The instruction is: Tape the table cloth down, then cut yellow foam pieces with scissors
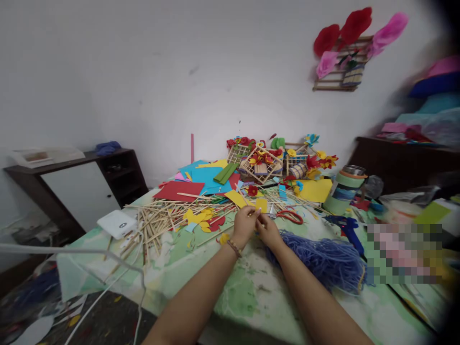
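A pixelated patch hides the table's right side; both forearms run off-frame.

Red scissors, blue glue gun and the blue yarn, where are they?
Red scissors [290, 216], head view, on a handle loop.
Blue glue gun [345, 225], head view, on its body.
Blue yarn [323, 258], head view, on the bundle's middle.

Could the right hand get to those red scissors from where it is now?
Probably yes. The red scissors lie in the open on the table, just beyond the right hand, with nothing on top of them. But both hands pinch a small yellow paper piece, so it isn't free.
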Demonstrator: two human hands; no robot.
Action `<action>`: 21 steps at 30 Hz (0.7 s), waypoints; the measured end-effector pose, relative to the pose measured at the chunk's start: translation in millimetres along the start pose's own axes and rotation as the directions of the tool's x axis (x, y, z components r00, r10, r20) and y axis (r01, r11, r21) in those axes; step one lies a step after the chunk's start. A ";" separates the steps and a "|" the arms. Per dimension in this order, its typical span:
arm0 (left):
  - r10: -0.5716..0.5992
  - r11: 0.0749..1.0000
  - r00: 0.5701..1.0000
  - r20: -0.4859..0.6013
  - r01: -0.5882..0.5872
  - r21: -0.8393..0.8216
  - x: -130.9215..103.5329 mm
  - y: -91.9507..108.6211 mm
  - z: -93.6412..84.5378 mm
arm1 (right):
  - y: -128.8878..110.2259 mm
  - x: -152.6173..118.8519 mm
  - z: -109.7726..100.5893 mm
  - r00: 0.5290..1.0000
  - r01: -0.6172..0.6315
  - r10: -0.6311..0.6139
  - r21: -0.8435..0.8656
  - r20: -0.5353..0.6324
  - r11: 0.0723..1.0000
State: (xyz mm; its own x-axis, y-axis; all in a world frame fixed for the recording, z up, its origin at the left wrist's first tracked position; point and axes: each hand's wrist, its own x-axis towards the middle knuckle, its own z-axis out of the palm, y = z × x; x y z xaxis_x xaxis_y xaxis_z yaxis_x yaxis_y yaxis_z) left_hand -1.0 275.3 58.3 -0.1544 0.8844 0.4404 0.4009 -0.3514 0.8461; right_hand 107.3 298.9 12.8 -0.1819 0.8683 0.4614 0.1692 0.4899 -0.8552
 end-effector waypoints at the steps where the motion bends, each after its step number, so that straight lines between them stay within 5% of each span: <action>1: 0.002 0.999 0.999 -0.038 0.000 0.033 -0.1 0.8 0.1 | -1.8 0.5 -0.8 1.000 0.004 -0.003 0.046 -0.024 0.999; 5: 0.042 0.984 0.996 -0.077 -0.028 0.175 2.6 4.7 -8.9 | -10.1 3.8 -5.4 0.993 -0.006 0.031 0.215 -0.113 0.977; 14: 0.084 0.878 0.937 0.340 -0.231 0.419 16.4 1.8 -36.4 | -10.6 5.7 -7.4 0.956 -0.150 0.215 0.298 -0.198 0.943; 21: -0.012 0.621 0.968 0.249 -0.188 0.761 80.7 -17.3 -122.4 | 1.2 8.8 -9.6 0.893 -0.214 0.306 0.286 -0.329 0.934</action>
State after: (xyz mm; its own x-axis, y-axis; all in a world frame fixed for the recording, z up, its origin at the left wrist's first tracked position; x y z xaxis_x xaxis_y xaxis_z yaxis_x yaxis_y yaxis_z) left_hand -130.9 315.2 115.9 0.0708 0.9372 0.3415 0.9652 -0.1508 0.2137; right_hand 115.2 307.9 18.1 0.2082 0.9510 0.2284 -0.0796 0.2492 -0.9652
